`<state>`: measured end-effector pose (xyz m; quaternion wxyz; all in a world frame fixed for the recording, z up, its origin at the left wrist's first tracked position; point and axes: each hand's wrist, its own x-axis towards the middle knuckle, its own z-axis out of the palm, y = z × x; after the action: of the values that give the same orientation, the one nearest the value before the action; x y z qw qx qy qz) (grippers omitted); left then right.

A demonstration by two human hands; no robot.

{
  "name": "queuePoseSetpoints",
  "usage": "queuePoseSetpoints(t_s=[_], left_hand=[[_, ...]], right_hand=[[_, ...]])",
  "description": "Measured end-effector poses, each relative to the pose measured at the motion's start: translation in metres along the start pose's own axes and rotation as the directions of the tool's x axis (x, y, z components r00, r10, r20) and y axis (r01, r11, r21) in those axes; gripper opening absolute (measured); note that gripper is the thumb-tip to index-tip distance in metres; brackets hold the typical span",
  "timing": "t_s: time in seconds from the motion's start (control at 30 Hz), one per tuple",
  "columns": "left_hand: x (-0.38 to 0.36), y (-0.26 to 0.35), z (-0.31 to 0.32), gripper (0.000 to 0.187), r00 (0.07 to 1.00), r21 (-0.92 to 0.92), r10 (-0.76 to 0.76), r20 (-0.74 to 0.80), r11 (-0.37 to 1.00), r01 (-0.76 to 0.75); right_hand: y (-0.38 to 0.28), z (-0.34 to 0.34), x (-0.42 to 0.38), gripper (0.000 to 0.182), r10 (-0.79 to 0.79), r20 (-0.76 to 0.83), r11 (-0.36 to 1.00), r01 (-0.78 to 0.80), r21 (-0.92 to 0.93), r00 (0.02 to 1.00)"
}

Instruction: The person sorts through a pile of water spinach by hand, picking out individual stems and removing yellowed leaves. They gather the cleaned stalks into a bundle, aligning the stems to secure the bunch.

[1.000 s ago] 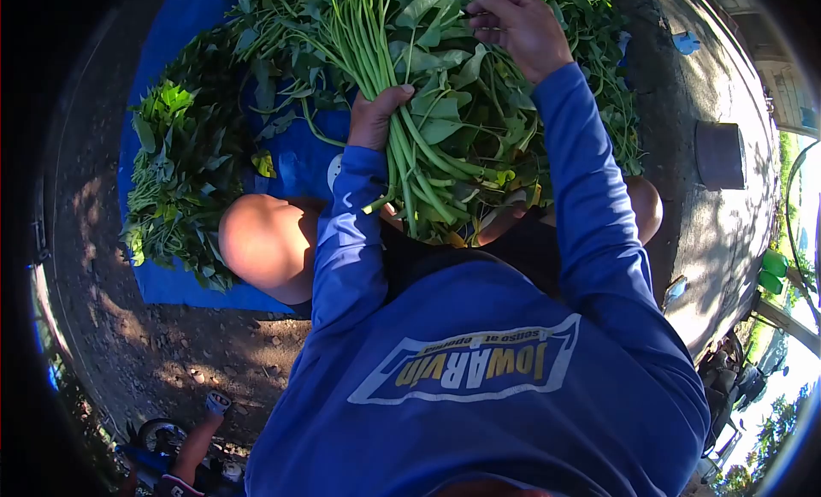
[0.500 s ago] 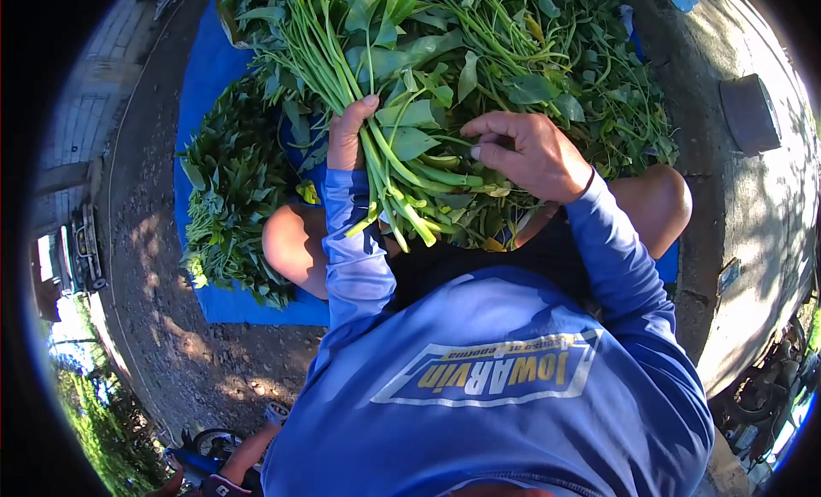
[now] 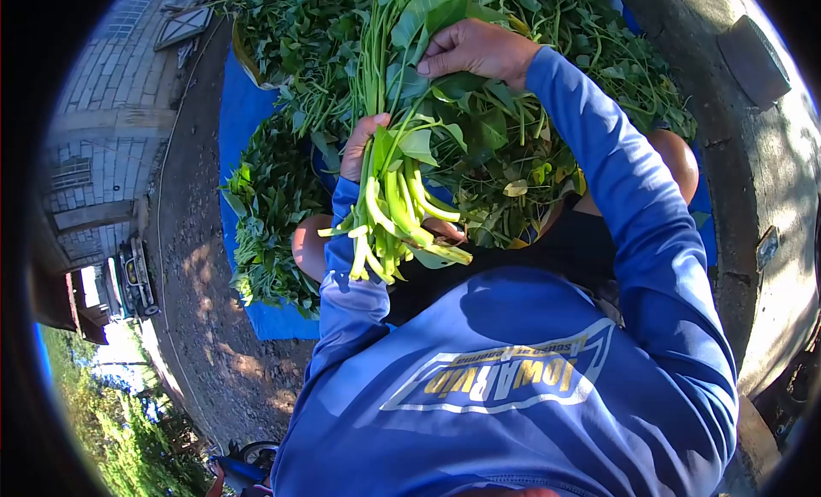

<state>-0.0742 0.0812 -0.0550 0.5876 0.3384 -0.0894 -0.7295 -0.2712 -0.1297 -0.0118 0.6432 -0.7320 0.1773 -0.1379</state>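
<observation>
My left hand [image 3: 359,148] is wrapped round a thick bunch of leafy greens [image 3: 400,208] that look like water spinach. Pale green cut stems fan out below the fist, towards my lap, while the leafy tops stretch away from me. Higher up the bunch, my right hand [image 3: 479,52] is closed in a pinch at the edge of a broad green leaf [image 3: 425,18]. Its fingertips partly cover what they grip. Beyond both hands spreads a large heap of loose greens [image 3: 590,44], with some yellowed leaves in it.
A pile of bundled greens [image 3: 269,215] lies to the left on a blue tarp [image 3: 286,324]. My bent knees flank the work. On the right run a concrete ledge [image 3: 727,155] and a dark cylindrical block [image 3: 753,61]. A vehicle [image 3: 137,275] stands far left.
My right hand has moved up and left, from beside the stems to the bunch's leaves. The bunch in my left hand has turned more upright in view. My head view has shifted slightly.
</observation>
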Motion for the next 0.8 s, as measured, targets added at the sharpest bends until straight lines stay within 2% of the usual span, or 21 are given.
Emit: queuePoseSetpoints(t_s=[0.07,0.1,0.13,0.2,0.27,0.33,0.37,0.43,0.5,0.63,0.67,0.77,0.8], left_hand=[[0.0,0.008,-0.009,0.049,0.99,-0.051,-0.106,0.09,0.992,0.111],[0.004,0.013,-0.018,0.049,0.995,-0.012,-0.087,0.056,0.996,0.088],[0.001,0.014,-0.012,0.049,0.998,0.002,-0.041,0.036,0.999,0.041],[-0.003,0.023,-0.011,0.047,0.998,0.08,0.055,-0.002,0.995,-0.055],[-0.011,0.033,0.007,0.047,0.999,0.081,0.04,-0.019,0.996,-0.038],[-0.017,0.053,0.016,0.05,0.997,0.148,0.04,-0.06,0.989,-0.03],[-0.017,0.065,0.016,0.052,1.0,0.189,-0.017,-0.024,0.982,0.021],[-0.021,0.08,0.021,0.054,0.995,0.201,-0.039,0.091,0.979,0.02],[-0.028,0.095,0.032,0.054,0.995,0.234,-0.013,0.098,0.972,-0.01],[-0.041,0.113,0.054,0.054,0.99,0.244,0.109,0.087,0.961,-0.127],[-0.044,0.111,0.059,0.053,0.987,0.197,0.144,0.066,0.968,-0.154],[-0.052,0.113,0.07,0.049,0.981,0.214,0.171,0.089,0.959,-0.187],[-0.054,0.114,0.069,0.048,0.978,0.215,0.183,0.097,0.956,-0.2]], right_hand=[[-0.002,-0.01,-0.006,0.03,-0.014,0.014,0.994,0.012,0.108,1.0],[-0.004,-0.017,-0.011,0.031,-0.022,0.021,0.987,0.018,0.16,1.0],[-0.026,-0.022,-0.031,0.033,0.13,0.043,0.976,-0.135,0.172,0.991],[-0.033,-0.034,-0.041,0.032,0.126,-0.118,0.99,-0.117,0.08,0.985],[-0.036,-0.042,-0.049,0.031,0.077,-0.296,0.997,-0.067,0.044,0.952],[-0.06,-0.052,-0.064,0.025,0.066,-0.358,0.997,-0.051,0.052,0.931],[-0.072,-0.056,-0.07,0.024,0.058,-0.387,0.998,-0.04,0.055,0.92],[-0.078,-0.059,-0.075,0.027,-0.031,-0.405,0.999,0.035,0.002,0.914],[-0.089,-0.059,-0.084,0.027,-0.102,-0.408,0.995,0.086,-0.057,0.907],[-0.099,-0.056,-0.093,0.026,-0.108,-0.424,0.985,0.156,0.08,0.899],[-0.095,-0.053,-0.093,0.024,-0.138,-0.408,0.975,0.197,0.104,0.902],[-0.098,-0.036,-0.104,0.023,-0.189,-0.452,0.964,0.253,0.085,0.872],[-0.108,-0.031,-0.112,0.023,-0.162,-0.465,0.984,0.175,-0.015,0.871]])
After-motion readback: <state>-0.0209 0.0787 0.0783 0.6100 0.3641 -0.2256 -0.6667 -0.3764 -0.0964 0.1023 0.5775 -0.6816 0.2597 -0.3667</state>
